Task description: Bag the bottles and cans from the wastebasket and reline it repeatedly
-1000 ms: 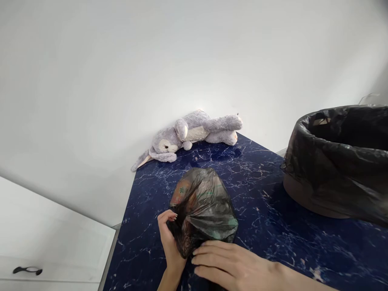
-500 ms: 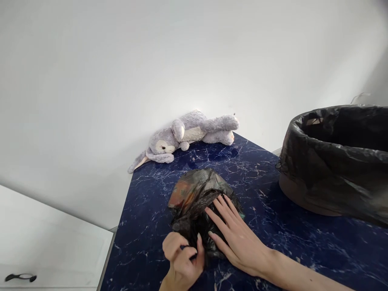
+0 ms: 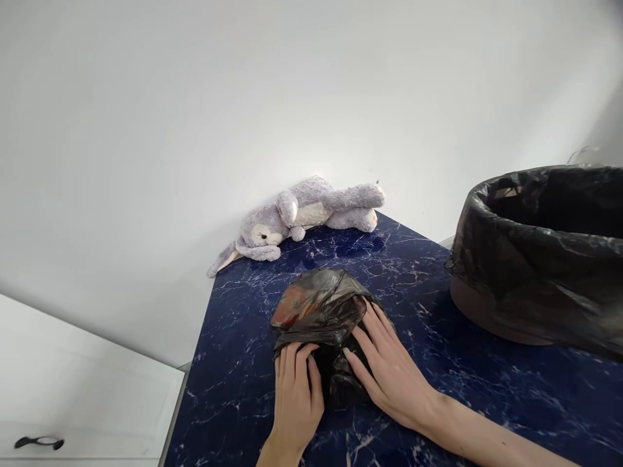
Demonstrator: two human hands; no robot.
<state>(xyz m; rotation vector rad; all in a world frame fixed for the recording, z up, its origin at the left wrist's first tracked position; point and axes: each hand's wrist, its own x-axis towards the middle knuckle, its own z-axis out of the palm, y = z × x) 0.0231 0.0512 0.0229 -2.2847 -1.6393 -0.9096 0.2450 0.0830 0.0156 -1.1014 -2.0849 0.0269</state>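
A small black plastic bag (image 3: 316, 305), filled and bundled, lies on the dark blue marbled tabletop (image 3: 243, 363); something orange and green shows through its thin film. My left hand (image 3: 294, 395) lies flat with fingers stretched out against the bag's near left side. My right hand (image 3: 387, 370) rests on the bag's right side, fingers spread and pressing the plastic down. Neither hand grips anything.
A grey plush rabbit (image 3: 296, 217) lies at the table's far edge against the white wall. A round bin lined with a black bag (image 3: 540, 259) stands at the right. A white cabinet with a dark handle (image 3: 39, 442) is at lower left.
My left hand has gone from a pinch on the bag's neck to lying flat beside it. My right hand has slid a little nearer along the bag's right side, which now lies flatter.
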